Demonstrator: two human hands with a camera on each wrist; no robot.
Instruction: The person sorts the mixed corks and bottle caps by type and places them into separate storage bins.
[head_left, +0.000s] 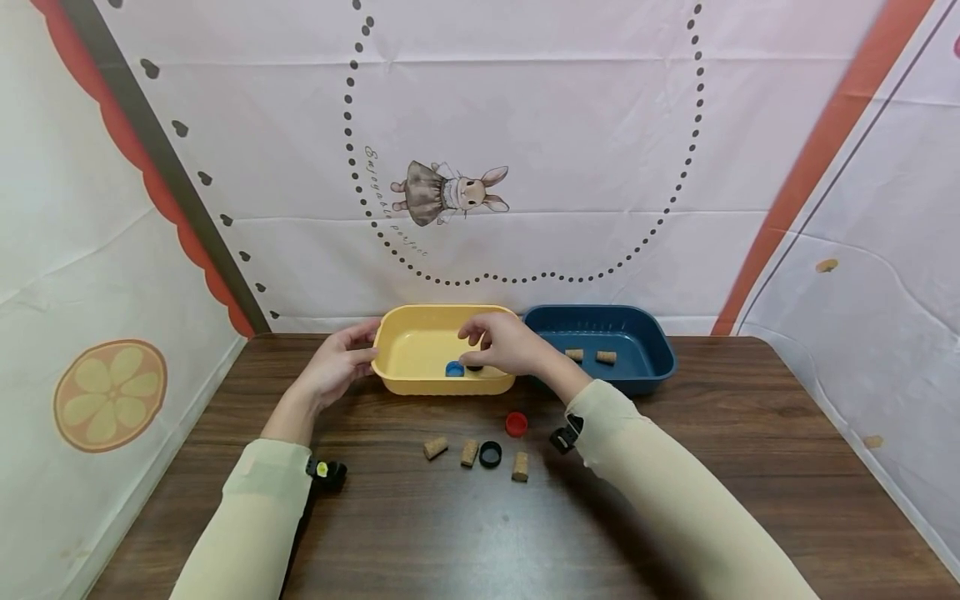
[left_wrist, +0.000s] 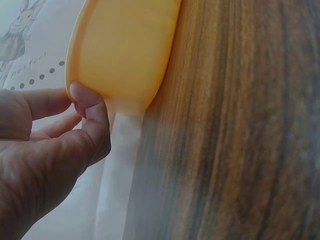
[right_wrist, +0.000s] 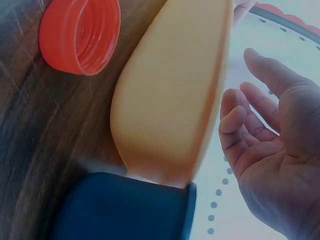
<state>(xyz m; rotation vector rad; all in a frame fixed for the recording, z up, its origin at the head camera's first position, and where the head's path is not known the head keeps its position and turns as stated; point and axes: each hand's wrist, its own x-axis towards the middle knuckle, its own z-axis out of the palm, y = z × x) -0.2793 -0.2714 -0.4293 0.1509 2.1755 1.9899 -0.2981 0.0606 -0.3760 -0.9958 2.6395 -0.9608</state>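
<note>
White cloth (head_left: 585,133) hangs behind and at both sides of the dark wood tabletop (head_left: 420,533), with a rabbit (head_left: 457,196) printed sideways on it. Beside the rabbit runs the lettering "Enjoyable perfect"; an orange slice (head_left: 110,396) is printed on the left side.

Two trays stand along the tabletop's back edge: the yellow tray (head_left: 442,388) and, just beside its right end, the blue tray (head_left: 645,387). The left hand (head_left: 337,367) pinches the yellow tray's left rim, fingers clamped on it. The right hand (head_left: 506,342) is over the yellow tray's right half, its fingers apart and bent, with nothing seen in their grip.

Four caps show in all. Two are in the yellow tray, near its front edge: one blue cap (head_left: 454,368) and, just right of it, one dark cap (head_left: 476,367), partly hidden by the right hand. Two are on the tabletop: a red cap (head_left: 516,424) near the yellow tray's front right corner, and a black cap (head_left: 491,454).

Corks number five: two (head_left: 606,357) in the blue tray, three (head_left: 469,453) on the tabletop around the black cap. Wood stretches from these loose pieces to the tabletop's left and right edges.
</note>
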